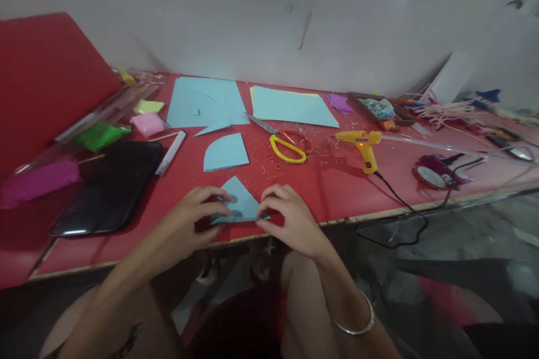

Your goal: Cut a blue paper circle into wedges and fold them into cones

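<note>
A light-blue piece of paper [240,197], pointed at the top, lies at the table's front edge with a narrow folded strip along its lower side. My left hand [206,213] grips the left end of that strip between fingers and thumb. At the right end, my right hand [290,219] pinches the same strip, its fingers curled. Just beyond is a folded quarter-round blue paper [227,152]. Scissors [290,146] with one yellow and one red handle lie open behind my right hand. A thin blue offcut [214,128] rests near their blades.
Blue sheets [290,105] lie along the wall, one with cut curves [181,104]. Left are a black phone-like slab [112,185], a white marker [170,152] and coloured clay packets [103,136]. To the right stand a yellow glue gun [362,146] with its cord and a tray [379,109].
</note>
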The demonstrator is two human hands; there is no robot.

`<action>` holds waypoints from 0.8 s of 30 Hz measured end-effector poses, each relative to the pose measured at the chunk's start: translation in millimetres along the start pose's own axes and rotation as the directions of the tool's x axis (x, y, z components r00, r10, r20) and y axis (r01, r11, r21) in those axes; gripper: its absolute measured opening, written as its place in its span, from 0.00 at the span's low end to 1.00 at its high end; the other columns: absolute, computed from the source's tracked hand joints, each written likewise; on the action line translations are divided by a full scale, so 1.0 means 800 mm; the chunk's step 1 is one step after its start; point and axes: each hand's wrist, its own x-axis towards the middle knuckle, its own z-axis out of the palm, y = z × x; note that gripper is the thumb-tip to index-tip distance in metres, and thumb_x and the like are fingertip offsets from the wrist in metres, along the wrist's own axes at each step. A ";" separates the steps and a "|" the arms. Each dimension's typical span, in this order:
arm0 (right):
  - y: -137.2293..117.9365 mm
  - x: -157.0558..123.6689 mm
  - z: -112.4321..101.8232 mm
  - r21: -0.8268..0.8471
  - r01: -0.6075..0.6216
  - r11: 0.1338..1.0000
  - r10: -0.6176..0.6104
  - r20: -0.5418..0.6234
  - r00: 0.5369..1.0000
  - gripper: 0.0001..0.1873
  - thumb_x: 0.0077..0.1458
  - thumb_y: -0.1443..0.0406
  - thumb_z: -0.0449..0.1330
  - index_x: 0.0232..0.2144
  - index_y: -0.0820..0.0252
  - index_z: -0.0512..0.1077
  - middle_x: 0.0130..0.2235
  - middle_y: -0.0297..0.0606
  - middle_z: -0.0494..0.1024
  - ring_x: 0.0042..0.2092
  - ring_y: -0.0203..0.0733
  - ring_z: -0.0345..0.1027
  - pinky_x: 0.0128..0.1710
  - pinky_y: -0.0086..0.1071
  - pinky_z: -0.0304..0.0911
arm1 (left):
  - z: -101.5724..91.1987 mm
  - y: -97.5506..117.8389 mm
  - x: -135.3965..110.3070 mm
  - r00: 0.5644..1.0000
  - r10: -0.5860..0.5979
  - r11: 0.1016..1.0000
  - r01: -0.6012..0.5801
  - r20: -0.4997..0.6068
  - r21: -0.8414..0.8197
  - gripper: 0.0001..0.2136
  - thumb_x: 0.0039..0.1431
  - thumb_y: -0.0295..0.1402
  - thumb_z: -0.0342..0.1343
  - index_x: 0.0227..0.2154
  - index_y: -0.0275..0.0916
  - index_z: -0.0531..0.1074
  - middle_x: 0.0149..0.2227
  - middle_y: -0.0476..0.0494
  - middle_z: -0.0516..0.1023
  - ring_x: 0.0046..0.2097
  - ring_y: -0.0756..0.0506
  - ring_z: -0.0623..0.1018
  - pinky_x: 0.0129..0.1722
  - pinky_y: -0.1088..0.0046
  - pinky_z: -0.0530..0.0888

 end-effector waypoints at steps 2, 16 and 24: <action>0.002 -0.001 -0.005 0.034 0.023 0.999 -0.023 0.019 1.000 0.03 0.50 0.70 0.61 0.28 0.57 0.71 0.38 0.34 0.72 0.39 0.38 0.63 0.40 0.33 0.58 | 0.000 0.003 0.000 1.000 0.012 1.000 -0.012 0.006 -0.012 0.09 0.53 0.33 0.48 0.31 0.44 0.75 0.41 0.45 0.74 0.43 0.46 0.73 0.42 0.70 0.71; 0.015 -0.006 -0.001 0.052 0.123 0.991 -0.119 -0.072 0.990 0.07 0.54 0.73 0.55 0.29 0.58 0.70 0.40 0.38 0.76 0.42 0.40 0.66 0.43 0.34 0.60 | 0.003 0.001 0.000 1.000 0.012 0.998 -0.013 0.013 0.061 0.10 0.54 0.30 0.48 0.32 0.44 0.74 0.44 0.44 0.75 0.45 0.45 0.74 0.44 0.67 0.72; 0.009 -0.005 -0.005 0.105 0.020 0.994 -0.012 -0.073 0.997 0.06 0.50 0.72 0.58 0.26 0.58 0.71 0.40 0.35 0.77 0.42 0.36 0.67 0.45 0.32 0.60 | 0.001 0.003 0.002 1.000 0.000 0.999 0.000 -0.004 0.039 0.10 0.55 0.39 0.50 0.24 0.43 0.72 0.41 0.46 0.78 0.42 0.45 0.76 0.43 0.66 0.72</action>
